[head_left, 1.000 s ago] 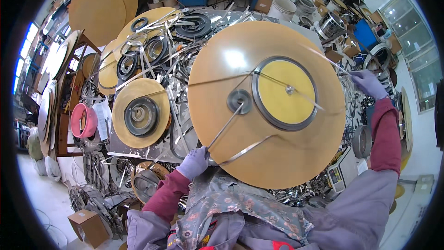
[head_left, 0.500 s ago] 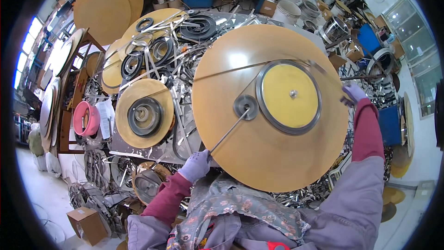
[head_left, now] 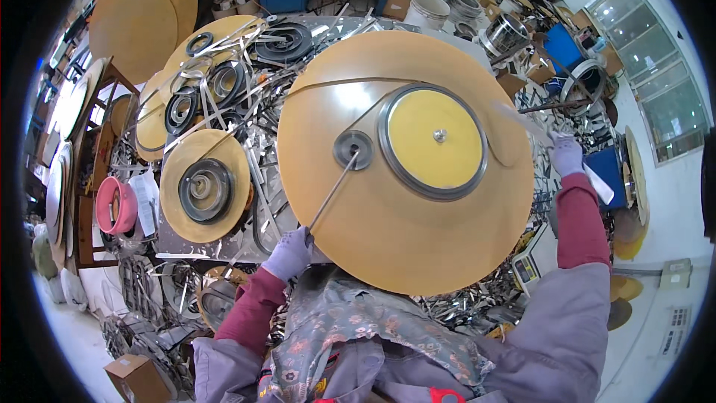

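Left hand (head_left: 289, 252) grip closed on thin rod (head_left: 333, 189); right hand (head_left: 567, 155) grip closed on metal strip (head_left: 548, 143) at big disc (head_left: 388, 224) edge.

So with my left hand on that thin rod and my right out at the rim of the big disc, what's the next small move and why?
Probably keep the left hand steady on the rod and draw the metal strip on with the right hand. The rod's tip sits on the small grey hub beside the yellow disc, and the strip runs off the big tan disc toward that hand.
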`<state>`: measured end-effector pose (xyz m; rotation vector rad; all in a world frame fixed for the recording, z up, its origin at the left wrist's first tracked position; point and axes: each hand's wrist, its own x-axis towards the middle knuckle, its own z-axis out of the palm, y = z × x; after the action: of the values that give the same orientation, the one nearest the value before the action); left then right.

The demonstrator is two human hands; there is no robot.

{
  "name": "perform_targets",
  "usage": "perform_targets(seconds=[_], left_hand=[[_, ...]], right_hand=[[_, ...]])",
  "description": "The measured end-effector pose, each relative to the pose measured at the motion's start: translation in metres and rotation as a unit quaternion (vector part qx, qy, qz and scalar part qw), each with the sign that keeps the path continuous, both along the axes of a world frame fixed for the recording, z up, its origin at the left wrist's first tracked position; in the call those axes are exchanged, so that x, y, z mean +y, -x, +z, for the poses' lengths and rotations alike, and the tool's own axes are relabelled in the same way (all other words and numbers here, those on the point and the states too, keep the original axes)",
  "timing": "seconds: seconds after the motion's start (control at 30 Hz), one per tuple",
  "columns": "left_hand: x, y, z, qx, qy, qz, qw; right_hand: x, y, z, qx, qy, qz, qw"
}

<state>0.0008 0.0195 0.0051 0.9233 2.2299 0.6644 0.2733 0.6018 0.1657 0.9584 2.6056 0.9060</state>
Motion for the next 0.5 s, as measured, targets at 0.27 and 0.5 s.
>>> perform_targets(seconds=[0.27, 0.5], left_hand=[[-0.013, -0.006, -0.012, 0.004, -0.043, -0.056, 0.998], [-0.029, 0.007, -0.004, 0.013, 0.003, -0.044, 0.999]], right_hand=[[-0.051, -0.003, 0.049, -0.119, 0.079, 0.062, 0.988], [-0.151, 0.050, 0.136, -0.175, 0.393, -0.025, 0.902]])
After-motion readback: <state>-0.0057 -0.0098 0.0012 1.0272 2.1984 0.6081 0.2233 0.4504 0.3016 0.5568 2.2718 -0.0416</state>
